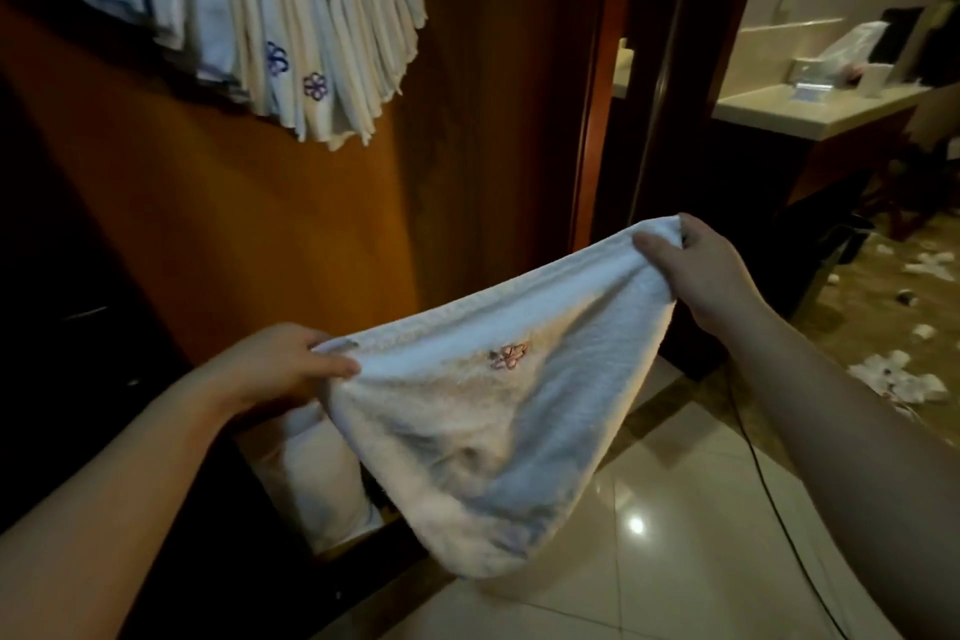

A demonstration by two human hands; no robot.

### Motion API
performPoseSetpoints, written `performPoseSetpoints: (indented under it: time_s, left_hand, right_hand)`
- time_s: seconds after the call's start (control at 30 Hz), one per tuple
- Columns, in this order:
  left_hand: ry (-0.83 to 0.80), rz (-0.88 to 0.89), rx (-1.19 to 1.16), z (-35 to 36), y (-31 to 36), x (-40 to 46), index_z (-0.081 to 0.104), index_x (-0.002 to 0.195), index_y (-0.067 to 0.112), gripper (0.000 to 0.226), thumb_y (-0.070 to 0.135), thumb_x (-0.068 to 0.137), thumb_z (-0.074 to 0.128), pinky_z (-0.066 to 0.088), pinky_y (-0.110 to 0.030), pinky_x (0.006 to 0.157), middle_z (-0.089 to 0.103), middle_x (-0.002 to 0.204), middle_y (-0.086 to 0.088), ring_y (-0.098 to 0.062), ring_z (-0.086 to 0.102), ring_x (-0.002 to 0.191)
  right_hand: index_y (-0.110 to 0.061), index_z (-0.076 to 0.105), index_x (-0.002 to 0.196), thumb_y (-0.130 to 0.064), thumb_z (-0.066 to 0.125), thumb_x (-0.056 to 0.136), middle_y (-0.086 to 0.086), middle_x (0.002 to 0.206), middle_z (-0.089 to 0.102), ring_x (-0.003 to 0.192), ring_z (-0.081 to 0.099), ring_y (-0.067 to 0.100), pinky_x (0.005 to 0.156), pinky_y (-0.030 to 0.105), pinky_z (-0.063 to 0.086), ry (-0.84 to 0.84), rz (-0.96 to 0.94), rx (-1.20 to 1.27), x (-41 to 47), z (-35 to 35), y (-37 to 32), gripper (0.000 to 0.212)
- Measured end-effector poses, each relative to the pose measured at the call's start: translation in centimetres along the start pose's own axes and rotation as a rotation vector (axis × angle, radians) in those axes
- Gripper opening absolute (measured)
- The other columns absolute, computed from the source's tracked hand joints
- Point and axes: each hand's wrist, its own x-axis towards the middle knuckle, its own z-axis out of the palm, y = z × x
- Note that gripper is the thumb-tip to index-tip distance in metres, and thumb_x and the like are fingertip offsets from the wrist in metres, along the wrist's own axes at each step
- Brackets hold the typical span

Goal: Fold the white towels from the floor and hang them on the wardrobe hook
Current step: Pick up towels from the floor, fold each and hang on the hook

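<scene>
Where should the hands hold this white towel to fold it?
Judging by its sag, hold the white towel at its two top corners, from the sides: left hand and right hand already pinch there, so the cloth hangs free for folding.

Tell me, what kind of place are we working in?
Probably a hotel room: a wooden wardrobe with hung towels, a vanity counter through the doorway, and a tiled floor.

A black cable (748, 447) runs across the glossy tiled floor (670, 525). Through the doorway, a pale vanity counter (810, 107) carries what looks like a clear plastic bag (852, 48); crumpled tissues (898, 374) litter the ground there.
</scene>
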Motion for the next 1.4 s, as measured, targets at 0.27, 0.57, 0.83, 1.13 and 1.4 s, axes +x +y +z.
performPoseSetpoints:
  time_s: [0.27,0.57,0.83,1.13,1.4]
  left_hand:
    - [0.404,-0.01,-0.878,-1.5,-3.2,-7.1,0.073,0.107,0.01,0.017,0.011,0.094,0.063,0.047,-0.039,0.097,0.074,0.109,-0.01,-0.024,0.068,0.098]
    - [0.543,-0.084,-1.134,2.1,-0.4,-11.5,0.07,0.119,0.013,0.025,0.023,0.101,0.057,0.058,-0.035,0.07,0.074,0.111,-0.01,-0.023,0.073,0.09]
    - [0.648,-0.107,-1.267,11.2,4.8,-15.9,0.075,0.107,0.009,0.017,0.017,0.097,0.065,0.051,-0.059,0.099,0.076,0.105,-0.016,-0.036,0.071,0.103]
    - [0.527,0.043,-0.787,16.1,7.9,-19.2,0.073,0.081,0.043,0.028,0.044,0.101,0.052,0.055,-0.02,0.067,0.075,0.085,0.02,0.004,0.071,0.081]
    - [0.294,0.153,-0.982,15.9,7.3,-20.1,0.06,0.134,0.017,0.066,0.062,0.089,0.039,0.053,-0.015,0.08,0.074,0.115,0.002,-0.004,0.067,0.11]
  right_hand:
    - [-0.051,0.074,0.087,-0.066,0.062,0.083,-0.021,0.091,0.075,0.079,0.072,0.0,0.076,0.033,0.057,-0.126,0.033,0.041,-2.1,1.7,-3.0,0.02]
    - [-0.013,0.071,0.11,-0.032,0.069,0.096,0.006,0.095,0.079,0.082,0.076,0.022,0.056,0.028,0.06,-0.181,0.498,0.584,-7.6,6.8,-1.6,0.024]
    - [-0.022,0.064,0.112,-0.045,0.054,0.102,-0.01,0.097,0.072,0.1,0.072,0.014,0.086,0.037,0.059,-0.224,0.523,0.602,-19.4,12.8,-4.4,0.028]
    - [-0.031,0.068,0.116,-0.047,0.041,0.105,-0.012,0.097,0.071,0.088,0.063,-0.007,0.063,0.001,0.042,-0.313,0.157,0.342,-24.9,12.6,-8.8,0.034]
    - [-0.035,0.047,0.147,-0.064,0.043,0.094,-0.036,0.109,0.062,0.106,0.054,-0.022,0.077,-0.005,0.039,-0.485,-0.05,0.361,-24.8,11.2,-8.1,0.061]
